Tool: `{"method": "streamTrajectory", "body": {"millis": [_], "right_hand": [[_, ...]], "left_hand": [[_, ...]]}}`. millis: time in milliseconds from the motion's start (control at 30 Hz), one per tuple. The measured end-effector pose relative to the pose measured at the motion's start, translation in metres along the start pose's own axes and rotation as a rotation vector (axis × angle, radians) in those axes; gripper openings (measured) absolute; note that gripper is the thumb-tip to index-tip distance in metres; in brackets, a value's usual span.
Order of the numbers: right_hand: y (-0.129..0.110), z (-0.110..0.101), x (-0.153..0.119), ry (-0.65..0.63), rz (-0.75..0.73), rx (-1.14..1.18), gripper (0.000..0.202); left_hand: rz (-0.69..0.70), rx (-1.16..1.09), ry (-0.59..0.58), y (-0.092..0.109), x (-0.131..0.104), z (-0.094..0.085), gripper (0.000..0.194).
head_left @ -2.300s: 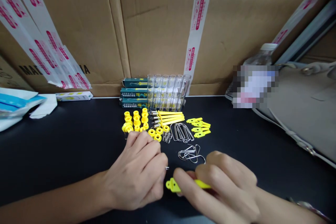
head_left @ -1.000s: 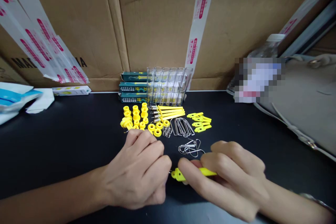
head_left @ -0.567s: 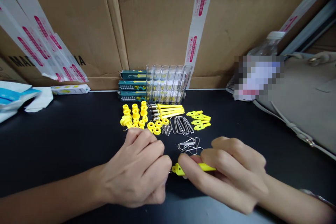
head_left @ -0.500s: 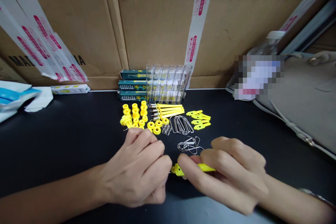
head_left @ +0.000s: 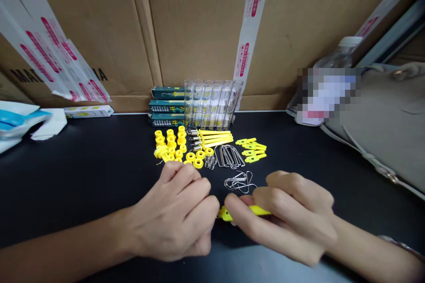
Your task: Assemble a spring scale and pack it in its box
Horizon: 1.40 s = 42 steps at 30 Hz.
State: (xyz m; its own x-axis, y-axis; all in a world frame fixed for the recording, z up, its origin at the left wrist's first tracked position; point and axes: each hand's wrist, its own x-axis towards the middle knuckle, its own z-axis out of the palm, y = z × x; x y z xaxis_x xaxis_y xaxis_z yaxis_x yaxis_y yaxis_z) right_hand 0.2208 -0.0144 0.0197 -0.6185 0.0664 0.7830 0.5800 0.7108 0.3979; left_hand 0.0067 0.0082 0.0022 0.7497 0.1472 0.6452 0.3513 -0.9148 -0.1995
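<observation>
My right hand [head_left: 295,216] pinches a flat yellow plastic strip [head_left: 264,210] between thumb and fingers. The strip's holed end [head_left: 226,214] points towards my left hand [head_left: 179,212], which is closed in a fist beside it. A thin bit of metal shows at the strip's tip, where the two hands nearly meet. What the left fingers grip is hidden behind the knuckles. Just past those knuckles a yellow capped piece [head_left: 162,152] with a small wire hook sticks out; I cannot tell whether the fist holds it. Bent wire hooks [head_left: 239,182] lie beyond my right fingers.
Yellow caps [head_left: 171,135], yellow rings [head_left: 198,163], springs [head_left: 210,162], U-shaped wires [head_left: 229,157], yellow rods [head_left: 217,138] and holed strips [head_left: 254,158] lie in groups. Behind stand clear tubes [head_left: 212,106] and green boxes [head_left: 166,107]. A bottle [head_left: 345,55] and grey bag [head_left: 392,110] are right.
My left fist has shifted slightly right, and the yellow capped piece past its knuckles has shifted right too. My right hand keeps its pinch on the strip and has barely moved.
</observation>
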Motion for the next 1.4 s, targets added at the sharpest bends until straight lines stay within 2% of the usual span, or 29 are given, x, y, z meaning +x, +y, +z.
{"method": "streamTrajectory", "body": {"millis": [167, 467, 600, 767, 933, 1067, 1233, 1400], "right_hand": [[0.001, 0.001, -0.002, 0.056, -0.036, 0.003, 0.017], [0.0, 0.002, -0.01, 0.063, -0.068, 0.012, 0.01], [0.001, -0.001, -0.004, 0.009, -0.06, 0.058, 0.013], [-0.001, -0.003, 0.001, 0.016, -0.04, 0.022, 0.02], [-0.005, 0.0, -0.004, -0.08, -0.014, 0.031, 0.019], [-0.012, 0.004, -0.009, -0.131, 0.159, 0.122, 0.024], [-0.018, 0.005, -0.007, -0.275, 0.464, 0.446, 0.022], [-0.02, 0.004, -0.004, -0.289, 0.695, 0.692, 0.013]], "left_hand": [[-0.007, -0.006, -0.026, 0.002, 0.004, -0.004, 0.024], [-0.007, -0.014, -0.074, 0.003, 0.004, -0.003, 0.023], [-0.014, 0.005, -0.09, 0.004, 0.005, -0.004, 0.024], [-0.005, 0.039, -0.11, 0.005, 0.006, -0.006, 0.024], [-0.015, 0.061, -0.098, 0.002, 0.006, -0.006, 0.022], [-0.03, 0.038, -0.091, -0.001, 0.005, -0.004, 0.021], [-0.072, 0.006, -0.09, -0.002, 0.004, -0.003, 0.019], [-0.097, -0.049, -0.108, -0.002, 0.004, -0.003, 0.017]]}}
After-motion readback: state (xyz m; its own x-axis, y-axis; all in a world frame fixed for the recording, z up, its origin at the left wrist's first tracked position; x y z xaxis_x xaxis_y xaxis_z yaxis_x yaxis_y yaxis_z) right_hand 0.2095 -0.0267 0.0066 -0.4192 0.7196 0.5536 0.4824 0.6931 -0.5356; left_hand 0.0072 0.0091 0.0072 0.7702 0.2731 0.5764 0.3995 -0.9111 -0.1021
